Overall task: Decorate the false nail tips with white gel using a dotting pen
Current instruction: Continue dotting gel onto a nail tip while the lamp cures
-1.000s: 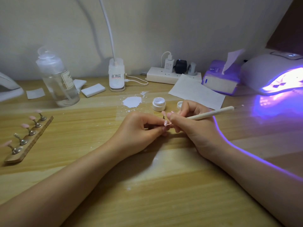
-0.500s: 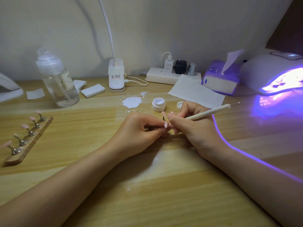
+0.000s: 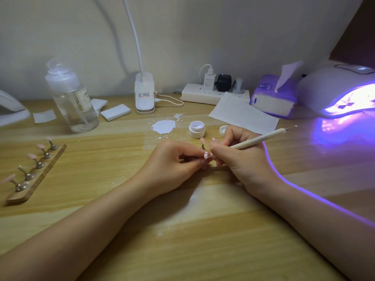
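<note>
We see a wood counter (image 3: 203, 240). On it, L to R: nail stand strip (image 3: 36, 175), clear bottle (image 3: 71, 98), white blocks (image 3: 115, 112), lamp base (image 3: 144, 96), white gel smear (image 3: 164, 127), open gel pot (image 3: 196, 129), power strip (image 3: 205, 95), paper sheet (image 3: 243, 116), tissue box (image 3: 274, 100), lit UV lamp (image 3: 341, 92).

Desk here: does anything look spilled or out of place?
Yes. A white patch with small splatters around it lies on the bare wooden desk, just left of the open gel jar; it looks like a spill or smear. On the wooden stand, one holder has no pink tip, unlike the other four.
</note>
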`<state>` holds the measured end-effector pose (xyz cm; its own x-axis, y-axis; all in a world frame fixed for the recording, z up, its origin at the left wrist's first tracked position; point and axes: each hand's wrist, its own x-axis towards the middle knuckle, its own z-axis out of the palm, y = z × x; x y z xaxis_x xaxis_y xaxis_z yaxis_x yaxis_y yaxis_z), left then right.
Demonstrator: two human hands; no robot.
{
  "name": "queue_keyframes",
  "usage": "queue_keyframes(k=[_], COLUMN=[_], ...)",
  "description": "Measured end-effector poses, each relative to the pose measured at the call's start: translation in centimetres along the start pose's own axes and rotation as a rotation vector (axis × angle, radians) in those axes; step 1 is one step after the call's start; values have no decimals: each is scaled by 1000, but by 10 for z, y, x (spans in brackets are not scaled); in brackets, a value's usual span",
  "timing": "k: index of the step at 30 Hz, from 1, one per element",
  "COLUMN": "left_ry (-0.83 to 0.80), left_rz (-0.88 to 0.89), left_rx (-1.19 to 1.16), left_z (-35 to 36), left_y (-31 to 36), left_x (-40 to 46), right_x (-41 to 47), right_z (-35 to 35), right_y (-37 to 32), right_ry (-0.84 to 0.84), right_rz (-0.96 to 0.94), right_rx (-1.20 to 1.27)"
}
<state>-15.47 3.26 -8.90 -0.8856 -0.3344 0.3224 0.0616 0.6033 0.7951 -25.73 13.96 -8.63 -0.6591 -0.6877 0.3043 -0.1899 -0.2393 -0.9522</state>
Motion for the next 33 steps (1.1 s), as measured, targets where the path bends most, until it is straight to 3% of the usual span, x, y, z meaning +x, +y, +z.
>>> queue_keyframes(k=[33], left_ry=[-3], left_rz=[17], left_rx=[20], left_z=[-1], left_y=[1], left_x=[0], right_x=[1], right_z=[0], right_y=[1], right_ry=[3], right_rz=[-1], right_rx=[-7])
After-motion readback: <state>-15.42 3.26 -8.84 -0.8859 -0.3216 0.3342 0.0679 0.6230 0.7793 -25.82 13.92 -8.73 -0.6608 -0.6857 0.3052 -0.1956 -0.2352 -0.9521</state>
